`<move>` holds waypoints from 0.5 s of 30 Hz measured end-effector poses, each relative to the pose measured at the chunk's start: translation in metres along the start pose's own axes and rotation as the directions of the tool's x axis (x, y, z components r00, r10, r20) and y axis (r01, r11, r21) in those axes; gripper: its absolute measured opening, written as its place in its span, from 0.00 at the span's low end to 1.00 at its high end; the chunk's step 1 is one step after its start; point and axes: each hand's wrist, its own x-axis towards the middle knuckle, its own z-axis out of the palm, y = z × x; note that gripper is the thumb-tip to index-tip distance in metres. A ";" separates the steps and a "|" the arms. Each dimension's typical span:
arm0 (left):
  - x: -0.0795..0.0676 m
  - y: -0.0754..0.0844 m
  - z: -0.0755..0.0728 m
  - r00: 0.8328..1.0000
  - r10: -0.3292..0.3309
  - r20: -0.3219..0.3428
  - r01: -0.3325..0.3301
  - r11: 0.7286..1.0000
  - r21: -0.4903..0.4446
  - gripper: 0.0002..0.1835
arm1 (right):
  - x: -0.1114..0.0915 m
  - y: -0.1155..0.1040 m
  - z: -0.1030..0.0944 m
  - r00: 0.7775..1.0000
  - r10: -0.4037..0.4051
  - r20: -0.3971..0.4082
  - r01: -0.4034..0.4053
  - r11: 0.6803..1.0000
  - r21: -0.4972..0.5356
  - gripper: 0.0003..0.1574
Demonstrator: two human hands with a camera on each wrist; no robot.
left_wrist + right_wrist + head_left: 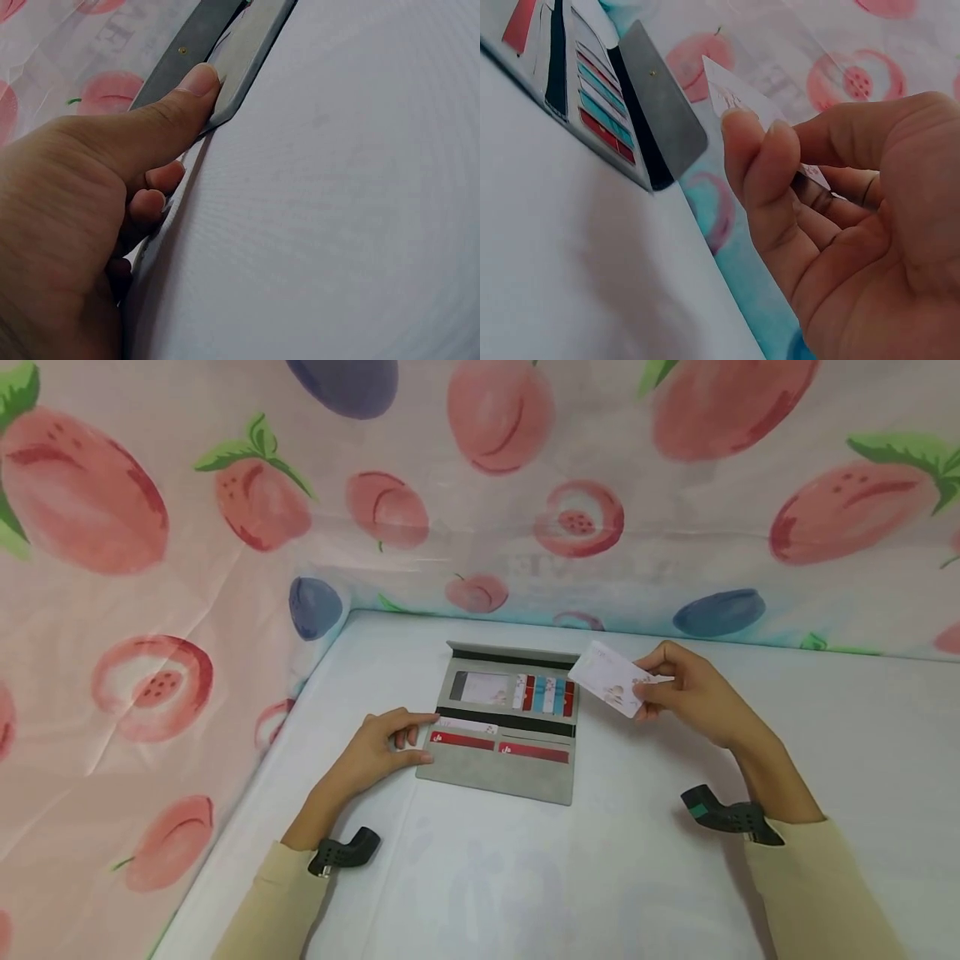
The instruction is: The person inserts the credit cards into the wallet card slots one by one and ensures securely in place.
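Note:
A grey wallet [491,785] lies unfolded on the white table, cards in its slots. Along its left edge rests my left hand [382,747], index finger near the dark fold and thumb on the border below. The left wrist view shows that thumb [169,112] pressing the wallet's edge [251,64], other fingers curled beside it. To the wallet's right, my right hand [686,693] pinches a white card [609,681] with a small printed picture, held tilted beside the upper panel. In the right wrist view the fingers hide much of this card [727,86].
Red-edged cards [534,752] and a white card [467,725] show in the lower slots. Several striped cards [543,695] fill the upper right, beside a window pocket [480,687]. Behind the table [480,868] hangs a fruit-print sheet [450,552]. Each wrist wears a black camera [345,852].

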 end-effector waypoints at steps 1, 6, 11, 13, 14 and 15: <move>0.000 0.000 0.000 1.000 0.005 -0.001 -0.005 1.000 0.002 0.26 | 0.002 0.000 0.003 1.000 0.001 0.003 -0.001 1.000 0.005 0.16; 0.002 0.000 0.000 1.000 0.005 0.002 -0.005 1.000 0.006 0.26 | 0.013 -0.001 0.019 1.000 0.016 0.023 -0.016 1.000 0.019 0.16; 0.002 0.001 0.000 1.000 -0.007 0.006 0.007 1.000 -0.005 0.27 | 0.021 0.002 0.035 0.998 0.043 0.052 -0.046 0.997 0.056 0.15; 0.001 0.001 0.000 1.000 -0.010 0.006 0.010 1.000 -0.002 0.26 | 0.023 0.004 0.040 0.997 0.051 0.061 -0.055 0.996 0.075 0.15; 0.001 0.001 0.000 1.000 -0.011 0.006 0.011 1.000 0.001 0.26 | 0.024 0.006 0.042 0.997 0.052 0.063 -0.057 0.995 0.081 0.15; 0.000 0.001 -0.001 1.000 -0.011 0.005 0.011 1.000 0.004 0.26 | 0.025 0.007 0.044 0.997 0.053 0.062 -0.059 0.994 0.087 0.14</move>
